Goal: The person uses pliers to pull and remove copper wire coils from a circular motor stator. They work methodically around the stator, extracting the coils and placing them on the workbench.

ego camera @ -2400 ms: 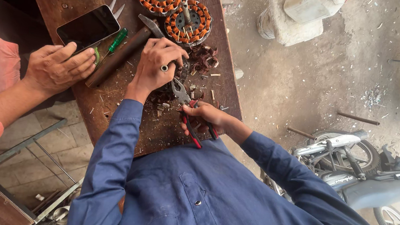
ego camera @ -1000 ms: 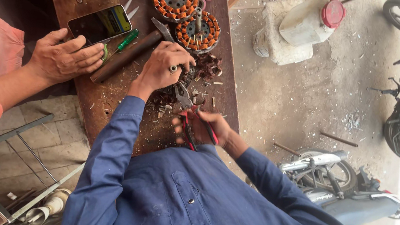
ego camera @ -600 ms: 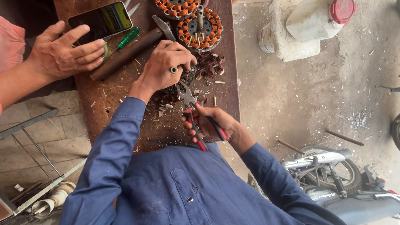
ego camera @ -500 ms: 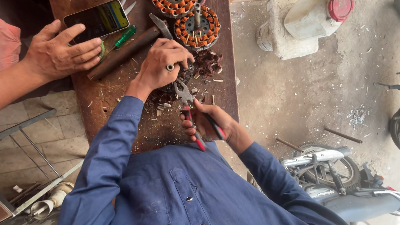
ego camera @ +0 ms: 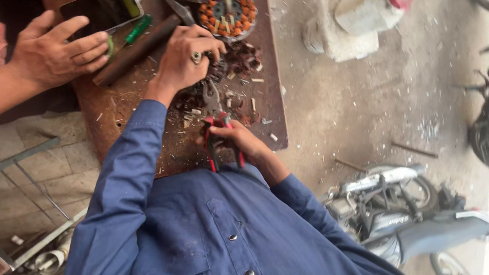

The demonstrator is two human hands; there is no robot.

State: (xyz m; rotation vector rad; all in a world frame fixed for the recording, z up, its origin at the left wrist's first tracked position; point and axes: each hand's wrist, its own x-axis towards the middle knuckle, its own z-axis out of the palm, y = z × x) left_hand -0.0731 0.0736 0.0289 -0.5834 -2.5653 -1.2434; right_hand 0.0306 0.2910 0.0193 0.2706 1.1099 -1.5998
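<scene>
1. The red-handled pliers (ego camera: pixel 216 130) sit in your right hand (ego camera: pixel 238 140), squeezed tight, nose in the scrap bits (ego camera: pixel 236 65).
2. Your left hand (ego camera: pixel 185 60) pinches the bits just ahead.
3. The nose could slip and nip those fingers.

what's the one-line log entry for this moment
left hand: on scrap pile | right hand: grips red-handled pliers | bench

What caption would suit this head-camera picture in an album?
At a wooden workbench, the right hand grips red-handled pliers while the left hand steadies scrap.
</scene>
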